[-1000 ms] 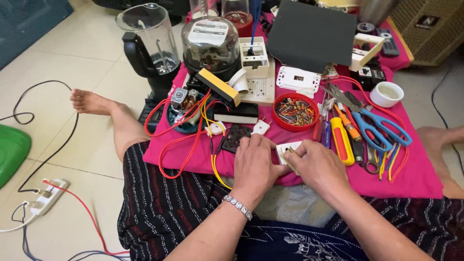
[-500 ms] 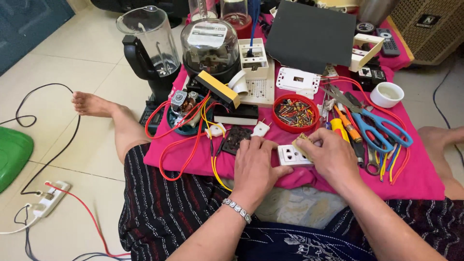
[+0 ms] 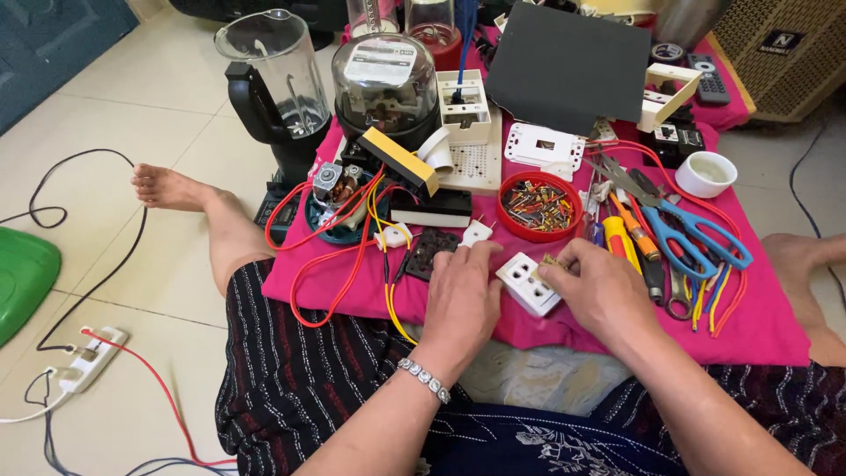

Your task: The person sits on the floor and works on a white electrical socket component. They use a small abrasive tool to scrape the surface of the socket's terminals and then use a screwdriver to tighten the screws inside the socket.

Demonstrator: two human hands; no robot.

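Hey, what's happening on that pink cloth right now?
A person sits on the floor with a white wall socket on a pink cloth across their lap. The left hand rests beside the socket, touching its edge, while the right hand holds a small brass-coloured part at its corner. Around them lie a red tub of screws, blue-handled scissors, screwdrivers, red and yellow wires, an electricity meter and a blender jug.
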